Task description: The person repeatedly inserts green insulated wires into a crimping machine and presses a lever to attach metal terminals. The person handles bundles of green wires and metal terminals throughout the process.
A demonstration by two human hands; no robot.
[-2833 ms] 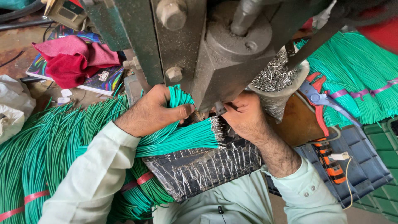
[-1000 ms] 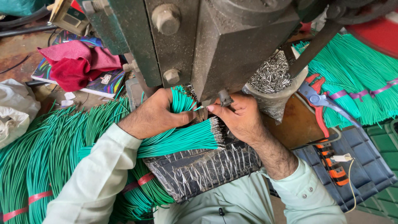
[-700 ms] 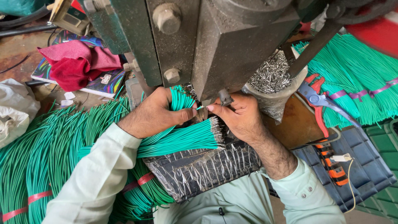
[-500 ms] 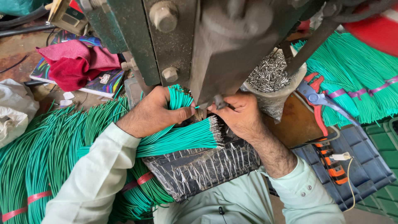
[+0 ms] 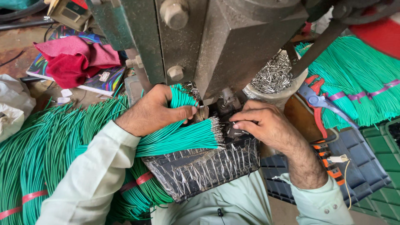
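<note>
Head view showed the left hand [image 5: 156, 111] wrapped around a fat bundle of green wires [image 5: 179, 139], fingers closed on it with the thumb pressing on top, so the stripped metal-tipped ends fanned out flat toward the press. Looked to me like that grip was there to keep the ends lined up and easy to pick off one at a time.

Right hand [image 5: 266, 125] sat just across from those tips, fingers pinched together at the die area. Probably on a single wire or terminal, but it was too small to tell what, if anything, was between them.

Both hands were tucked right under the heavy grey press head [image 5: 233, 46], so there wasn't much room above. A black foil-wrapped tray [image 5: 204, 166] sat directly below the wire ends, touching the bundle's underside.

Further out: a tub of loose metal terminals [image 5: 273, 77] just behind the right hand, red-handled cutters [image 5: 318, 104] to its right, more banded green wire bundles [image 5: 366, 91] beyond. Left side was packed with a long green wire heap [image 5: 46, 154], and a red cloth [image 5: 75, 62] lay on a book farther back. Only open space was toward the person's lap.
</note>
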